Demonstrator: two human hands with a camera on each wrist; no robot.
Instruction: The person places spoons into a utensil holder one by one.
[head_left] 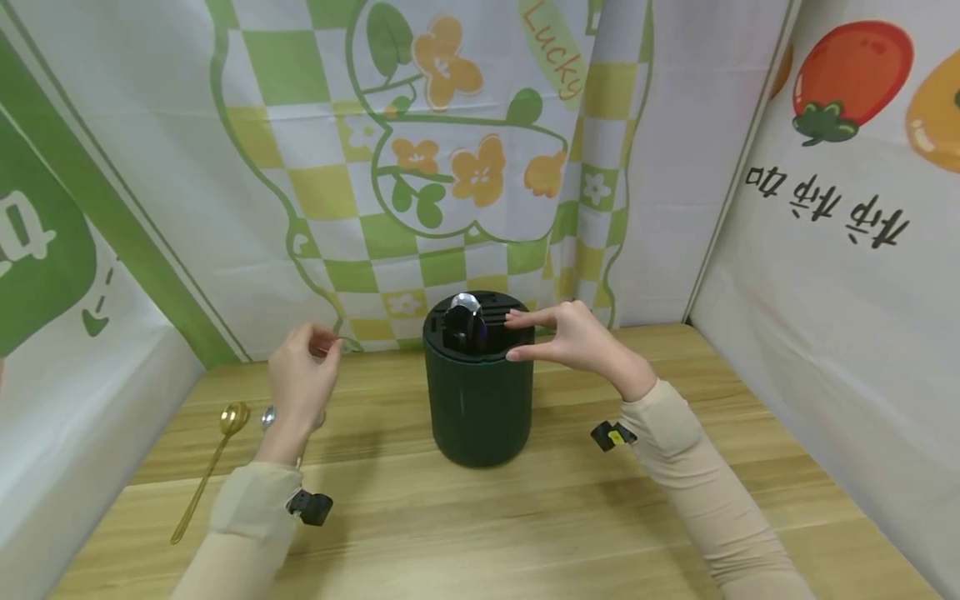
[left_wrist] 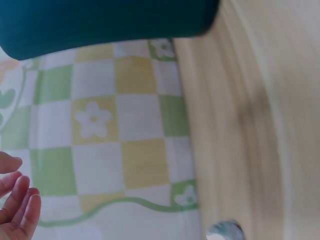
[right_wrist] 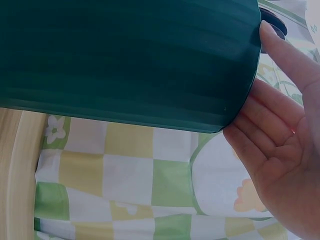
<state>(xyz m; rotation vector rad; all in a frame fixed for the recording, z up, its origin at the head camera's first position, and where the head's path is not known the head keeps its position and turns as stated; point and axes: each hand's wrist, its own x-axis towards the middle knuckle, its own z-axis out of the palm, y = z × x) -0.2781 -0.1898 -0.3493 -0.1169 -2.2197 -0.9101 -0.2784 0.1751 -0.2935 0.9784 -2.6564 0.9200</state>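
A dark green ribbed canister [head_left: 480, 408] with a black slotted lid [head_left: 495, 304] stands upright on the table. Shiny spoon heads [head_left: 465, 308] stick up from the lid's left part. My right hand [head_left: 573, 337] is at the lid's right edge, thumb and fingers spread apart; in the right wrist view its fingertips [right_wrist: 235, 127] are at the canister's rim, with nothing gripped. Left of the canister, my left hand [head_left: 300, 379] hangs in the air with loosely bent fingers and no object visible in them. A silver spoon [head_left: 268, 417] lies partly hidden behind that hand.
A gold spoon [head_left: 210, 471] lies on the wooden table [head_left: 480, 542] at the left. Patterned cloth [head_left: 420, 208] hangs right behind the canister, and white printed panels [head_left: 825, 317] stand along both sides.
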